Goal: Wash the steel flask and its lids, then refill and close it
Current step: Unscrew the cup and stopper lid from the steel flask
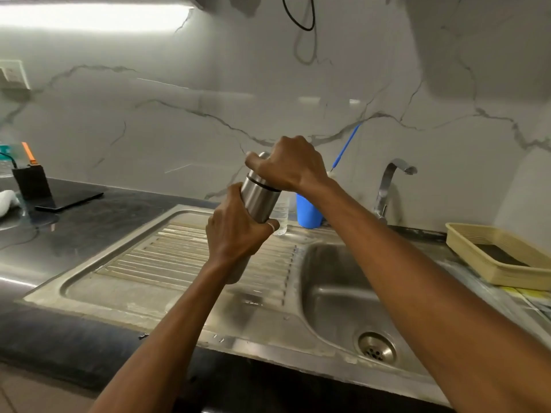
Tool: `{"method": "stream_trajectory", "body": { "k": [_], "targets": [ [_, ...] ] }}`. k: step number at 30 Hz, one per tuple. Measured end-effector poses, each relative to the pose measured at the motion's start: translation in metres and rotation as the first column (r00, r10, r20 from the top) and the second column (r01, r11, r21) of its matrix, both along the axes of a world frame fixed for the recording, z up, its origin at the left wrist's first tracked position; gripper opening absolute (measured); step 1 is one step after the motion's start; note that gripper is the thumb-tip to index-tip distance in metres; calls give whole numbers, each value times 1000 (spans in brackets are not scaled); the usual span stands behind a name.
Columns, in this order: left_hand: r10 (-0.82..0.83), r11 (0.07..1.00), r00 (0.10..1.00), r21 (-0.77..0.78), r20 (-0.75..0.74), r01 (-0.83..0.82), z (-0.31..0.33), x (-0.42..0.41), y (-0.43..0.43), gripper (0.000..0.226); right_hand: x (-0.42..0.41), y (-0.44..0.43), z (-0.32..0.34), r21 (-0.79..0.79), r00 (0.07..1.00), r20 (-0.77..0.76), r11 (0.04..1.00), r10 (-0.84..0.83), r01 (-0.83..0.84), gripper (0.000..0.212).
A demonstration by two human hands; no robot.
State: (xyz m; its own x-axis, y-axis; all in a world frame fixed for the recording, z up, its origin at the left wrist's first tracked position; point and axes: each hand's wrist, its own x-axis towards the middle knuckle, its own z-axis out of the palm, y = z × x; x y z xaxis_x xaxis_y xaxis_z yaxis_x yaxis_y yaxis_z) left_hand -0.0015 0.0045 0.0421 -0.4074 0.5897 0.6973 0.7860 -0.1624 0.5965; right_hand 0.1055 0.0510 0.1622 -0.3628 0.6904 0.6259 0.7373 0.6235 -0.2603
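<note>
Both forearms reach up, left hand (238,231) gripping the flask (260,198), right hand (290,165) clasping and hiding its lid (258,166).

We see a bright strip light (92,16) at the upper left, blown out to white and spreading a haze over the marble wall (179,93). The rest is dim and grey. Glare streaks the dark counter (89,222) and the steel sink (337,281). Edges bow from the wide lens; the picture is soft and slightly blurred throughout.
</note>
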Motion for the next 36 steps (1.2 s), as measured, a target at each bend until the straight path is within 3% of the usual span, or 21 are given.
{"method": "stream_trajectory", "body": {
  "k": [5,7,10,12,15,17,21,24,27,30,33,36],
  "targets": [
    [-66,998,997,-13,-31,65,13,22,-8,79,29,-5,3,17,996,-84,999,-32,33,51],
    [-193,980,981,-32,23,194,19,23,-12,79,38,-6,6,31,996,-87,1000,2,1,52],
    [-450,889,878,-4,164,457,25,28,-20,72,49,-8,16,80,986,-35,984,161,-158,49],
    [-502,862,847,28,176,506,27,33,-24,71,58,-8,22,28,949,-21,949,315,-315,41],
    [-451,891,880,26,153,452,29,37,-23,76,77,-11,34,-167,898,-1,886,439,-433,36],
    [-381,924,916,27,129,381,29,37,-19,73,85,-15,43,-230,931,46,911,363,-343,46],
    [-288,957,957,18,26,288,28,40,-15,72,82,-25,56,-92,969,242,996,45,-24,87],
    [-264,965,965,12,-4,264,27,44,-16,73,77,-29,57,8,921,388,999,-42,43,82],
    [-263,965,965,6,3,263,23,45,-14,70,78,-25,57,-57,913,408,998,4,21,70],
    [-276,961,961,-17,0,276,19,42,-13,71,88,-19,61,-351,914,311,925,260,-144,34],
    [-269,963,963,-25,2,269,13,41,-12,74,100,-22,70,-574,892,179,780,415,-247,52],
    [-258,966,966,-20,28,258,13,42,-9,75,93,-28,71,-515,938,221,849,267,-120,58]
  ]
}}
